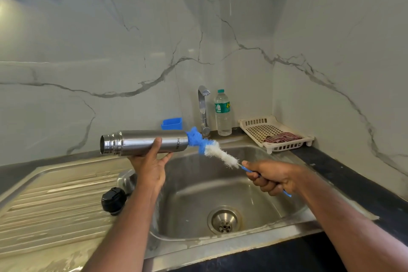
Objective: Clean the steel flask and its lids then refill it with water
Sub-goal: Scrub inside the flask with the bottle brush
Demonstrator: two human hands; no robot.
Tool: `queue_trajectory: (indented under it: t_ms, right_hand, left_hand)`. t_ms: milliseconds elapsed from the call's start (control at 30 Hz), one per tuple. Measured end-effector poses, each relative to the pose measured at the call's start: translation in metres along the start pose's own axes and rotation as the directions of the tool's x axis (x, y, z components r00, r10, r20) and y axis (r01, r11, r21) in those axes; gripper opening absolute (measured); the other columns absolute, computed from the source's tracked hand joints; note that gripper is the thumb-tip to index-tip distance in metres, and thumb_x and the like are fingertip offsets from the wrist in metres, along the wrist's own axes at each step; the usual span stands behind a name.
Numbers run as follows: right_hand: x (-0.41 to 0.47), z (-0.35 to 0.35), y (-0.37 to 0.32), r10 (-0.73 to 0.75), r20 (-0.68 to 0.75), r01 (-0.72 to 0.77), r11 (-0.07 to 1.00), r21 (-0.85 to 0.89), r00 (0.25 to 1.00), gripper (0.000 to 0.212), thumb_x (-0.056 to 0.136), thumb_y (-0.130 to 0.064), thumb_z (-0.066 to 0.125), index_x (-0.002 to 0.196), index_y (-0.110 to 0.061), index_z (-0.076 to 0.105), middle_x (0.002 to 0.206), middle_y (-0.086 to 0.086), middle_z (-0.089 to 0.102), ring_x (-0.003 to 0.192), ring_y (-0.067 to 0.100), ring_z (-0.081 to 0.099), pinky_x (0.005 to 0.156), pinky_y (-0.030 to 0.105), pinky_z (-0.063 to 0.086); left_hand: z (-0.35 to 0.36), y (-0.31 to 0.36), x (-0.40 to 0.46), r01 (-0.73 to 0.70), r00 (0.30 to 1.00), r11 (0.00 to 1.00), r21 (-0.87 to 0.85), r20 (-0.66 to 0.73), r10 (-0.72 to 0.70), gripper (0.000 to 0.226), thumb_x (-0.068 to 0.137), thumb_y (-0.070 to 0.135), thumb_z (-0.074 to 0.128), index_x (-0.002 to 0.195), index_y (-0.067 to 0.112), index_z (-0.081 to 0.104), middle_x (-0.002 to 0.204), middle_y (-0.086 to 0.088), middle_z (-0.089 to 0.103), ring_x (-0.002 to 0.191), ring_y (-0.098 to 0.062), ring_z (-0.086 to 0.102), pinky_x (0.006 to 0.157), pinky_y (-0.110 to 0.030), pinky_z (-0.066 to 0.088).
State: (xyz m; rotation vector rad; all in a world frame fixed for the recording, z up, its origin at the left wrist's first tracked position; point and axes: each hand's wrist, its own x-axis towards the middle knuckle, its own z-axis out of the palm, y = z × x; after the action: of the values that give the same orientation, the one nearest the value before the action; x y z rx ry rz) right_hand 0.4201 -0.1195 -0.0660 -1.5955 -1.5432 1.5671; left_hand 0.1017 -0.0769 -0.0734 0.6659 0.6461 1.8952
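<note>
Nearest you, the stainless sink [220, 185] is a smooth, rounded steel basin with a round perforated drain [224, 220], and its ribbed draining board [55, 201] runs off to your left, streaked and dull. On that board a black plastic lid [114, 200] stands just beside a shiny steel cap [126, 180] that lies partly behind your left forearm.

Your right hand [270, 176] has its fingers curled tight around the thin blue handle of the bottle brush [218, 153], whose white bristles are shaggy and whose tip is a blue, frilly tuft. That tuft presses against the base end of the steel flask [144, 142].

Your left hand [150, 164] holds the flask from below, thumb up across the front of the barrel and the other fingers behind it. The flask is a brushed steel cylinder held horizontally above the left edge of the basin, its open threaded mouth pointing left, with dark lettering near its base.

Farther back, a curved chrome tap [203, 108] rises behind the sink, a clear plastic water bottle [223, 112] with a green cap just right of it. A small blue plastic tub [171, 123] sits by the marble-veined wall. On the dark counter [353, 181] to the right, a cream slotted tray [276, 133] holds a crumpled reddish cloth [282, 137].
</note>
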Motion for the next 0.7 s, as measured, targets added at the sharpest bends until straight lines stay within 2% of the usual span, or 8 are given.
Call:
queue_trajectory:
  t_ms: [100, 200, 300, 433, 500, 567, 633, 700]
  right_hand:
    - [0.008, 0.012, -0.003, -0.032, -0.015, 0.031, 0.998, -0.046, 0.999, 0.049, 0.105, -0.056, 0.037, 0.067, -0.025, 0.040, 0.057, -0.006, 0.030, 0.046, 0.008, 0.016, 0.034, 0.019, 0.012]
    - [0.003, 0.003, -0.003, -0.040, 0.009, 0.041, 0.998, -0.057, 0.999, 0.048, 0.105, -0.055, 0.040, 0.067, -0.025, 0.041, 0.056, -0.006, 0.029, 0.046, 0.008, 0.015, 0.034, 0.019, 0.012]
    - [-0.003, -0.013, 0.004, -0.075, -0.088, 0.071, 0.996, -0.055, 0.993, 0.048, 0.105, -0.053, 0.041, 0.067, -0.024, 0.043, 0.056, -0.006, 0.032, 0.046, 0.009, 0.017, 0.036, 0.020, 0.014]
    - [0.010, 0.000, 0.006, -0.149, -0.140, 0.104, 0.952, -0.288, 0.979, 0.052, 0.105, -0.056, 0.035, 0.063, -0.026, 0.039, 0.052, -0.006, 0.031, 0.045, 0.010, 0.019, 0.046, 0.024, 0.013]
    - [0.014, 0.011, 0.002, -0.237, -0.134, 0.191, 0.939, -0.288, 0.962, 0.053, 0.104, -0.057, 0.035, 0.062, -0.026, 0.039, 0.051, -0.005, 0.031, 0.044, 0.011, 0.019, 0.048, 0.026, 0.013]
    - [0.014, 0.020, -0.004, -0.361, -0.132, 0.311, 0.903, -0.295, 0.923, 0.051, 0.105, -0.056, 0.035, 0.065, -0.024, 0.040, 0.050, -0.005, 0.032, 0.041, 0.011, 0.020, 0.044, 0.023, 0.016]
    - [0.014, 0.032, -0.011, -0.473, -0.149, 0.387, 0.835, -0.390, 0.869, 0.050, 0.106, -0.051, 0.035, 0.067, -0.020, 0.043, 0.050, -0.006, 0.036, 0.036, 0.007, 0.027, 0.038, 0.020, 0.025]
    - [0.017, 0.042, -0.014, -0.559, -0.179, 0.433, 0.774, -0.462, 0.809, 0.051, 0.105, -0.050, 0.035, 0.067, -0.018, 0.047, 0.052, -0.008, 0.041, 0.036, 0.001, 0.033, 0.043, 0.020, 0.033]
  left_hand:
    - [0.016, -0.004, -0.013, -0.028, 0.999, 0.998, 0.056, 0.046, 0.025, 0.065, 0.085, 0.002, 0.077, 0.135, 0.028, 0.046, 0.137, 0.000, 0.061, 0.125, -0.018, 0.061, 0.090, -0.061, 0.055]
    - [0.021, -0.006, -0.013, -0.041, 0.997, 0.996, 0.076, 0.063, 0.036, 0.061, 0.087, -0.003, 0.073, 0.133, 0.026, 0.045, 0.133, 0.003, 0.061, 0.122, -0.016, 0.061, 0.092, -0.064, 0.052]
    - [0.013, -0.004, -0.007, -0.038, 0.999, 0.991, 0.131, 0.014, 0.036, 0.068, 0.085, 0.002, 0.077, 0.140, 0.020, 0.041, 0.134, 0.000, 0.060, 0.122, -0.019, 0.061, 0.091, -0.070, 0.052]
    - [0.011, -0.007, -0.009, -0.013, 0.999, 0.971, 0.238, 0.047, 0.002, 0.058, 0.089, 0.015, 0.076, 0.139, 0.022, 0.048, 0.128, 0.000, 0.065, 0.115, -0.021, 0.066, 0.079, -0.059, 0.059]
    - [0.014, -0.011, -0.011, 0.018, 0.997, 0.963, 0.267, 0.069, -0.038, 0.058, 0.085, 0.029, 0.077, 0.138, 0.024, 0.052, 0.129, -0.003, 0.067, 0.115, -0.027, 0.068, 0.082, -0.059, 0.058]
    - [0.018, -0.013, -0.014, 0.054, 0.992, 0.949, 0.311, 0.092, -0.086, 0.065, 0.078, 0.039, 0.078, 0.136, 0.026, 0.052, 0.130, -0.004, 0.068, 0.117, -0.030, 0.067, 0.088, -0.064, 0.054]
    - [0.021, -0.016, -0.017, 0.104, 0.980, 0.933, 0.344, 0.126, -0.156, 0.068, 0.077, 0.041, 0.077, 0.138, 0.028, 0.050, 0.131, -0.005, 0.067, 0.118, -0.030, 0.066, 0.090, -0.068, 0.052]
    - [0.024, -0.020, -0.022, 0.149, 0.958, 0.915, 0.375, 0.173, -0.227, 0.065, 0.081, 0.040, 0.074, 0.139, 0.029, 0.048, 0.131, -0.006, 0.066, 0.117, -0.030, 0.066, 0.087, -0.068, 0.054]
